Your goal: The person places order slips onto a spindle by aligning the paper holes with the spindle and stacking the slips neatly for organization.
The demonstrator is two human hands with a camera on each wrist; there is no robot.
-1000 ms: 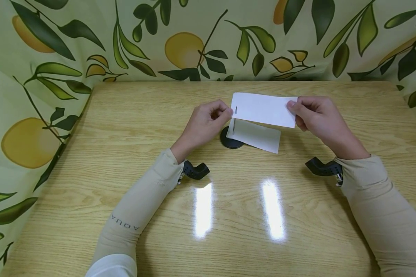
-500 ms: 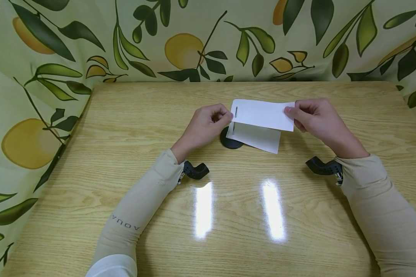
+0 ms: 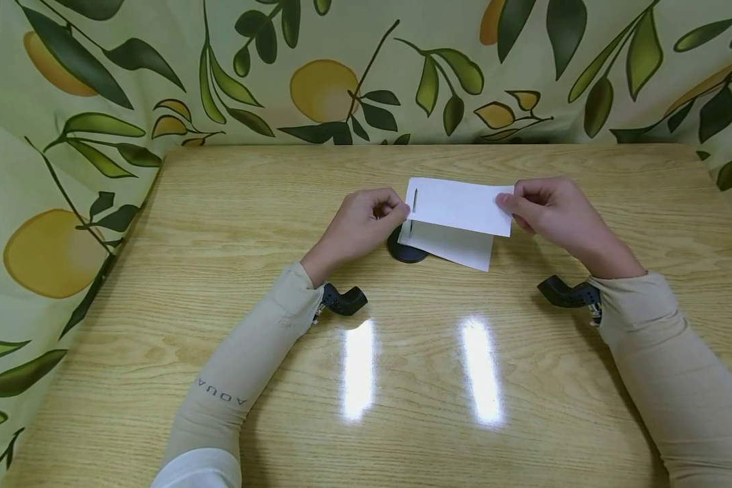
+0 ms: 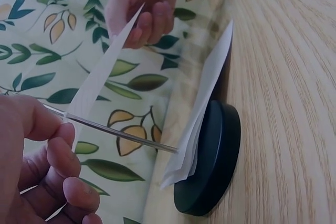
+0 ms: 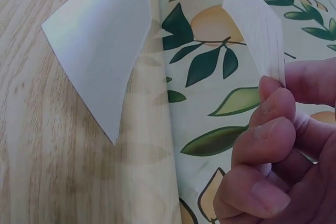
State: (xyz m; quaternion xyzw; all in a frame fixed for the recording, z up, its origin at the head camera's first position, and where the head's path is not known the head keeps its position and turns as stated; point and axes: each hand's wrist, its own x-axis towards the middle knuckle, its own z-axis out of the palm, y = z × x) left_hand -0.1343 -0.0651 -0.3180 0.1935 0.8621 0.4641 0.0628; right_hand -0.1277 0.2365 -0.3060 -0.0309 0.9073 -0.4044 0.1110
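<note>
Between both hands a white paper slip [image 3: 463,209] is held level, pierced near its left end by the thin metal rod of a bill spike [image 3: 415,198]. My left hand [image 3: 366,215] pinches the slip's left edge beside the rod. At the opposite end, my right hand [image 3: 552,207] grips the corner with thumb and fingers. Lower on the rod lie several other paper slips [image 4: 202,114], resting on the spike's round black base [image 4: 210,166], as the left wrist view shows. In the right wrist view, the held paper looks like a few thin layers at the fingertips.
The spike stands on a wood-grain table [image 3: 280,420] toward its far side. Behind and to the left hangs a leaf-and-fruit patterned cloth [image 3: 219,68]. A black wrist mount [image 3: 344,300] sticks out from the left sleeve, another black mount [image 3: 567,293] from the right.
Both hands have lowered the held slip along the rod, so more of the rod shows above it. The gap to the lower slips has narrowed; the base has stayed put.
</note>
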